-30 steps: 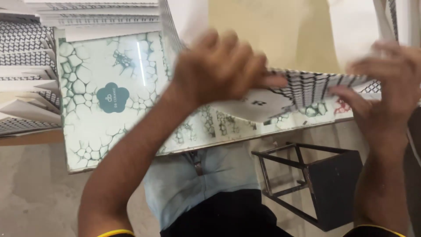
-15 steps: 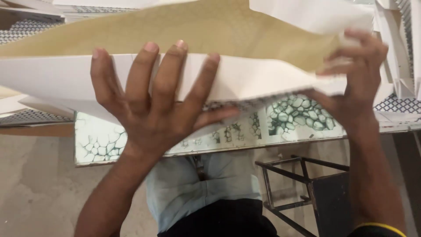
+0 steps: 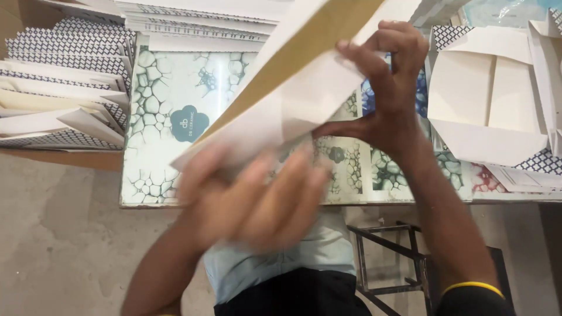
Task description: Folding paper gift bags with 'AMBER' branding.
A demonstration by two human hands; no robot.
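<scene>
In the head view, the person's right hand (image 3: 389, 96) is pinching the upper edge of a folded white-and-tan cardboard sheet (image 3: 293, 99), thumb beneath and fingers curled over it. The left hand (image 3: 252, 199) is blurring just below the sheet's lower corner with its fingers spread; whether it is gripping cannot be told. The sheet is tilting above a green-veined patterned table (image 3: 158, 117). Stacked flat boxes (image 3: 58, 88) are lying to the left.
</scene>
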